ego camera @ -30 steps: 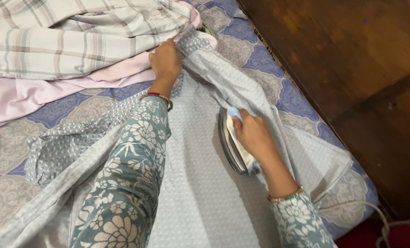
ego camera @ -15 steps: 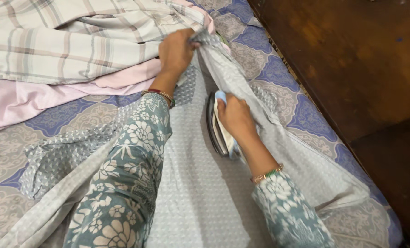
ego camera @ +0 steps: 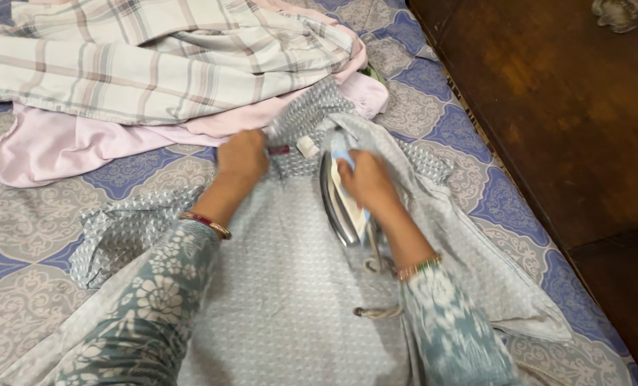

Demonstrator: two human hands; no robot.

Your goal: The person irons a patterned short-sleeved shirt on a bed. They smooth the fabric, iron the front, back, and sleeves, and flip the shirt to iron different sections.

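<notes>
Dropped from the lifted fabric, left hand now presses the grey shirt collar, fingers flat; right hand grips the iron.

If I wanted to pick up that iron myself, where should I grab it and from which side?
Probably by the handle on top, where the right hand wraps it now. The iron stands tipped on its edge on the grey shirt, its shiny metal soleplate facing the left hand. So come from the right, the handle side, away from the plate. The cord trails toward the person.
</notes>
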